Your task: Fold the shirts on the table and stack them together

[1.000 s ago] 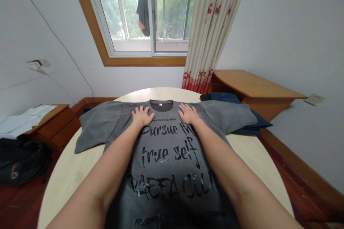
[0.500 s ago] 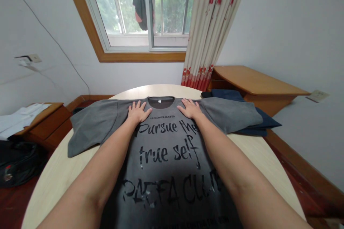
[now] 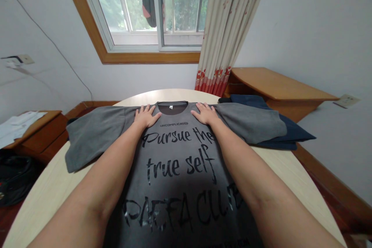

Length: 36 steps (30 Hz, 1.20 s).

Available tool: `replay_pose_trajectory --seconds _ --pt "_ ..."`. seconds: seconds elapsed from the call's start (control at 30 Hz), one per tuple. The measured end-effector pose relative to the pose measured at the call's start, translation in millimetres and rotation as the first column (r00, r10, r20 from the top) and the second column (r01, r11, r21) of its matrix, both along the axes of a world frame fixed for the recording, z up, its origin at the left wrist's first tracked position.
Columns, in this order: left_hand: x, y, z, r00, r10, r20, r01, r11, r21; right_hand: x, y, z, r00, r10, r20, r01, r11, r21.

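A dark grey T-shirt [image 3: 180, 159] with black lettering lies spread front side up on a round pale table [image 3: 78, 193]. Its neckline is at the far side and both sleeves reach outwards. My left hand [image 3: 145, 116] rests flat on the shirt to the left of the collar, fingers spread. On the other side of the collar, my right hand [image 3: 205, 113] also lies flat with fingers apart. Neither hand grips the cloth. The shirt's lower part runs out of view at the bottom, and my forearms cover some of its sides.
Folded dark blue clothing [image 3: 299, 133] lies at the table's right, partly under the right sleeve. Beyond it stands a wooden desk [image 3: 285, 81]. A low wooden cabinet [image 3: 43, 131] with papers and a black bag [image 3: 17, 178] are at the left. A curtain [image 3: 225, 27] hangs by the window.
Both hands stay flat beside the collar, with hardly any shift on the shirt. The camera view has moved slightly, so the table and shirt look a little larger.
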<state>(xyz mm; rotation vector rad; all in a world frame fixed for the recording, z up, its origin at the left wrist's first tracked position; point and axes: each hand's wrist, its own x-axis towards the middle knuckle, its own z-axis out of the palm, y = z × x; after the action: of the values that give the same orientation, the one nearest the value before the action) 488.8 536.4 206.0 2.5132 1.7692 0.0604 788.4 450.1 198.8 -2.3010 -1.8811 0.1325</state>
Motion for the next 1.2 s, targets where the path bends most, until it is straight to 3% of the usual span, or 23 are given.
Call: replay_pose_trajectory --seconds 0.33,0.5,0.6,0.73,0.87,1.0,1.2 --pt "0.6 4.1 -5.2 1.0 -0.004 0.001 0.004 0.999 0.035 -3.5 2.6 5.6 0.997 -0.019 0.081 0.018 1.0 0.004" --pt "0.5 2.0 -2.9 1.0 0.0 -0.017 0.0 1.0 0.027 -37.4 -11.3 20.4 0.957 -0.078 0.28 0.069 0.997 0.042" --pt "3.8 -6.0 4.0 0.999 0.017 -0.045 -0.014 0.997 0.075 -62.1 -30.4 18.9 0.97 0.021 0.243 -0.03 0.999 0.033" --pt "12.2 -34.1 13.7 0.998 -0.03 -0.052 0.037 0.99 0.133 -70.4 -59.2 11.0 0.991 0.086 0.104 -0.088 0.996 0.02" --pt "10.5 -79.5 9.2 0.988 -0.15 -0.044 0.154 0.983 0.104 -50.0 -79.0 9.6 0.999 -0.03 0.019 0.031 0.999 -0.024" --pt "-14.1 -116.9 -4.0 0.973 -0.23 -0.032 0.23 0.973 0.013 -30.5 -92.9 5.2 0.991 -0.134 -0.009 0.134 0.991 -0.003" --pt "-62.8 -139.5 -8.0 0.962 -0.272 -0.03 0.272 0.962 -0.006 -25.8 -111.0 -1.4 0.99 -0.136 0.023 0.134 0.988 0.073"
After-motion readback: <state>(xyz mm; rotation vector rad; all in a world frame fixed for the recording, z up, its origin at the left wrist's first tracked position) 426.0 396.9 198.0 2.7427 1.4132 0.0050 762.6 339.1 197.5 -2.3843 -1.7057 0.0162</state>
